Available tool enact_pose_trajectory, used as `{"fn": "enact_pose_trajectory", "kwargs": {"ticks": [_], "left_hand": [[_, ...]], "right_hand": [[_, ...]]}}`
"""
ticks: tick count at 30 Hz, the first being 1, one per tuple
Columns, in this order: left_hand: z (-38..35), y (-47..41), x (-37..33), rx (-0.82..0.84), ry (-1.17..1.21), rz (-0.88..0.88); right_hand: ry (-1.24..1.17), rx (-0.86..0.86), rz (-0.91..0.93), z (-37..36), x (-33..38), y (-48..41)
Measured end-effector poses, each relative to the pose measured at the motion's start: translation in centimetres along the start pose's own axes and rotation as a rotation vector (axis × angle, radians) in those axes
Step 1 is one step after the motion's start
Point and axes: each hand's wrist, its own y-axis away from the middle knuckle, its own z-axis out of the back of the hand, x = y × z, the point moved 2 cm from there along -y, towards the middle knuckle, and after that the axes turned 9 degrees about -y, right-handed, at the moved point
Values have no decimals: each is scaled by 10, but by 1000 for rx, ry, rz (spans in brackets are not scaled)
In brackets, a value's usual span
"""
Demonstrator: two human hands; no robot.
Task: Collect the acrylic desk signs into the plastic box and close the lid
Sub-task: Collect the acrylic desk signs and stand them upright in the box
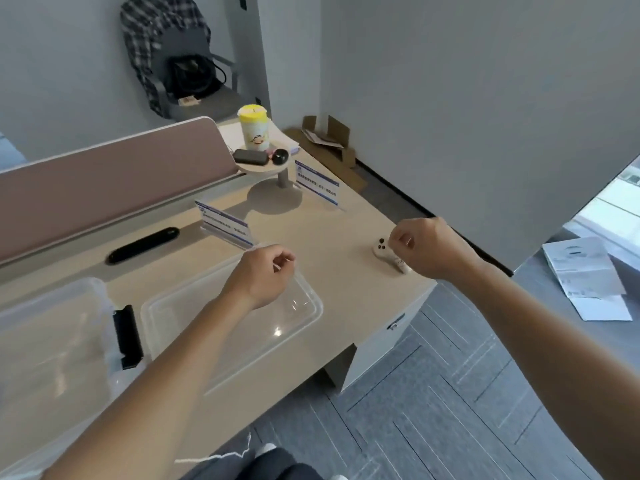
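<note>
Acrylic signs (pixel 225 223) on counter (pixel 346 289); left grip (pixel 263 275), right grip (pixel 426 247) loosely curled, empty; pinch nearer sign's top edge.

L hand (pixel 258 277) over lid (pixel 194 327), R hand (pixel 427 247) over desk (pixel 346 223), both empty; near sign (pixel 225 223), far sign (pixel 317 181) upright.
</note>
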Motion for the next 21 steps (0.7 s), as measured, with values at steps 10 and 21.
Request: {"fn": "enact_pose_trajectory", "kwargs": {"ticks": [10, 21], "left_hand": [[-76, -115, -30, -24, 143, 156], [-119, -226, -41, -57, 219, 383]], "right_hand": [[51, 104, 46, 20, -47, -140], [50, 311, 137, 18, -70, -313]]}}
